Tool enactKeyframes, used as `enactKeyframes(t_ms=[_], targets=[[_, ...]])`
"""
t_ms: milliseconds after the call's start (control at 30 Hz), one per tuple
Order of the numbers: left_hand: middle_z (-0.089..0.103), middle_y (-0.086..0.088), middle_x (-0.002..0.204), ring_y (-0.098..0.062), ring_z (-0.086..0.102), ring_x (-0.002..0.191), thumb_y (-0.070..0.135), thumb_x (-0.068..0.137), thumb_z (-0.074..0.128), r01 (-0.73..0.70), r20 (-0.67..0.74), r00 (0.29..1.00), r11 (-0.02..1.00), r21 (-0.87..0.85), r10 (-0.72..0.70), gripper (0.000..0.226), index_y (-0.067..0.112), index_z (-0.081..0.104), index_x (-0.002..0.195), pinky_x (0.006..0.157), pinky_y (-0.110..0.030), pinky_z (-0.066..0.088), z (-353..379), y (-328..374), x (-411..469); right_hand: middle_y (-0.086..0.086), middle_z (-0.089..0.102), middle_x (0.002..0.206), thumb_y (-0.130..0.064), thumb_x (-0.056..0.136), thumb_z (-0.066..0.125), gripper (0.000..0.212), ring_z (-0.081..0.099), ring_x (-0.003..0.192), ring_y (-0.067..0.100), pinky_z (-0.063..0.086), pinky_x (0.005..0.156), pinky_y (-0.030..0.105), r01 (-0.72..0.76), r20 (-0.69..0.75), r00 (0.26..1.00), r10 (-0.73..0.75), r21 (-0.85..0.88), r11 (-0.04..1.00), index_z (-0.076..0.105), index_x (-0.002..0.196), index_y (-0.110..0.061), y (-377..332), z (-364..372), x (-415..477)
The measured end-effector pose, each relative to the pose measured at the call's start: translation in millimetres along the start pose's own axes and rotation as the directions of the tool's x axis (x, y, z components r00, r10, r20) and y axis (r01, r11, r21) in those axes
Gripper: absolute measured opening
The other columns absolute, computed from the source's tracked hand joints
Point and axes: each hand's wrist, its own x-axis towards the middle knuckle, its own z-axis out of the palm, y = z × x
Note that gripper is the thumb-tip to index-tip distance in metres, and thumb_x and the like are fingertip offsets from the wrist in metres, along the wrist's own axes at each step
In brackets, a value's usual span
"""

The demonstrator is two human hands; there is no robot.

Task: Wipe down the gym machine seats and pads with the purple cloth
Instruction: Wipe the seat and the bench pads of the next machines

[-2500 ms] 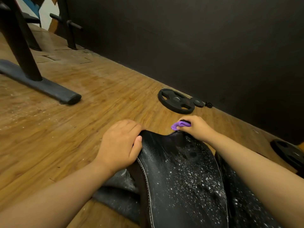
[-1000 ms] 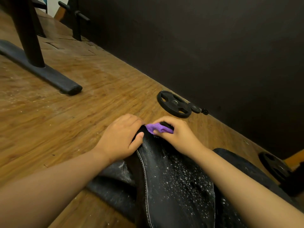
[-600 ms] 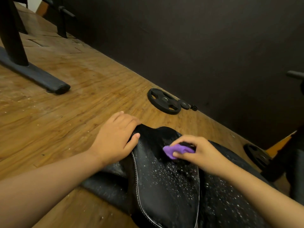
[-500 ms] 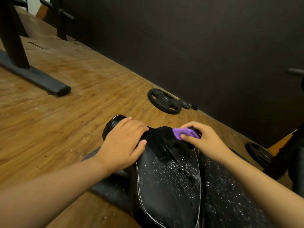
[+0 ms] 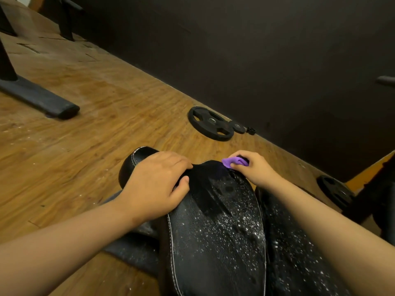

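A black padded gym seat point(image 5: 218, 231) with white stitching fills the lower middle, speckled with white droplets. A darker wiped streak runs down from its far end. My right hand point(image 5: 254, 171) pinches a small bunched purple cloth point(image 5: 233, 161) against the seat's far right edge. My left hand point(image 5: 156, 184) rests on the seat's far left corner, fingers bent over the edge and thumb on top. A second speckled black pad point(image 5: 295, 253) lies just right of the seat, partly under my right forearm.
A wooden floor point(image 5: 85, 146) spreads left. A large black weight plate point(image 5: 210, 123) with a smaller plate point(image 5: 237, 127) lies near the dark wall. Another plate point(image 5: 334, 190) sits at right beside a dark frame. A machine base foot point(image 5: 40, 99) stands at left.
My right hand slid the cloth from the seat's middle back up to its far right edge, leaving a dark wiped streak. My left hand shifted slightly on the left corner.
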Motion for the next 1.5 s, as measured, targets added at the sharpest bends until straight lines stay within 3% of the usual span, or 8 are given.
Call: enactKeyframes(t_ms=[233,500,600,833,1000,1167,1333,1500], targets=[[0.070,0.004,0.108,-0.017,0.063,0.104,0.035,0.087,0.038,0.023,-0.037,0.999,1.000,0.001,-0.023,0.041,0.016,0.070,0.105,0.091,-0.026,0.038,3.4,-0.6,-0.1,-0.015,0.069,0.100,-0.014,0.087,0.068,0.018,0.061,0.095,-0.003,0.045,0.082,0.009,0.118,0.095,0.989,-0.116,-0.024,0.993,0.070,0.101,-0.024,0.5,-17.1,-63.3],[0.070,0.007,0.109,-0.016,0.063,0.106,0.036,0.085,0.039,0.051,-0.052,0.997,0.999,0.006,-0.050,0.042,0.018,0.071,0.105,0.090,-0.023,0.039,1.4,2.1,-0.5,0.000,0.068,0.096,-0.016,0.091,0.062,0.010,0.061,0.085,0.015,0.052,0.071,0.026,-0.118,-0.059,0.992,0.112,-0.114,0.986,0.067,0.098,-0.021,33.4,-1.3,0.2],[0.070,0.006,0.110,-0.017,0.063,0.106,0.034,0.085,0.038,0.048,-0.061,0.997,0.999,0.001,-0.048,0.042,0.017,0.071,0.105,0.090,-0.023,0.037,2.3,2.1,-1.3,-0.007,0.067,0.095,-0.017,0.090,0.065,0.010,0.061,0.085,0.006,0.044,0.067,0.014,-0.051,-0.057,0.997,0.045,-0.115,0.992,0.068,0.099,-0.020,25.8,-8.7,-27.8],[0.070,0.005,0.110,-0.018,0.063,0.106,0.034,0.085,0.036,0.048,-0.053,0.997,0.999,0.008,-0.048,0.043,0.016,0.070,0.105,0.090,-0.027,0.040,1.4,4.0,-1.5,-0.014,0.069,0.095,-0.017,0.085,0.070,0.010,0.061,0.090,-0.003,0.046,0.076,0.013,0.102,0.134,0.987,-0.084,-0.140,0.985,0.067,0.092,-0.024,9.2,-27.1,-94.2],[0.070,0.004,0.110,-0.020,0.063,0.105,0.033,0.085,0.038,0.043,-0.040,0.998,0.999,0.014,-0.042,0.042,0.015,0.069,0.105,0.090,-0.028,0.040,0.9,3.5,-1.2,-0.003,0.066,0.090,-0.017,0.087,0.068,0.006,0.061,0.084,0.010,0.043,0.065,0.017,-0.015,0.027,0.999,0.021,-0.214,0.977,0.062,0.088,-0.016,19.4,-18.7,-42.5],[0.069,0.004,0.111,-0.020,0.062,0.105,0.032,0.084,0.037,0.034,-0.019,0.999,0.999,0.022,-0.033,0.041,0.015,0.068,0.106,0.089,-0.031,0.043,1.1,1.1,0.1,0.003,0.065,0.088,-0.015,0.089,0.066,0.007,0.064,0.074,0.014,0.048,0.052,0.016,-0.125,-0.020,0.992,0.124,-0.105,0.987,0.060,0.086,-0.016,31.7,-11.9,-15.7],[0.068,0.002,0.111,-0.021,0.061,0.104,0.033,0.085,0.037,0.042,0.000,0.999,0.998,0.038,-0.042,0.041,0.014,0.067,0.107,0.089,-0.033,0.043,-0.7,3.1,-0.8,-0.002,0.066,0.092,-0.019,0.088,0.067,0.006,0.062,0.084,0.014,0.045,0.066,0.022,-0.093,-0.084,0.993,0.083,-0.128,0.987,0.061,0.089,-0.021,31.8,-8.3,-40.6],[0.067,-0.003,0.114,-0.024,0.059,0.111,0.033,0.089,0.033,0.073,0.026,0.997,0.995,0.067,-0.074,0.046,0.010,0.065,0.111,0.099,-0.035,0.041,0.0,10.0,-4.0,-0.004,0.068,0.090,-0.019,0.086,0.069,0.012,0.060,0.085,0.013,0.040,0.066,0.025,-0.087,-0.088,0.993,0.076,-0.120,0.989,0.059,0.082,-0.025,18.9,-10.9,-77.6]])
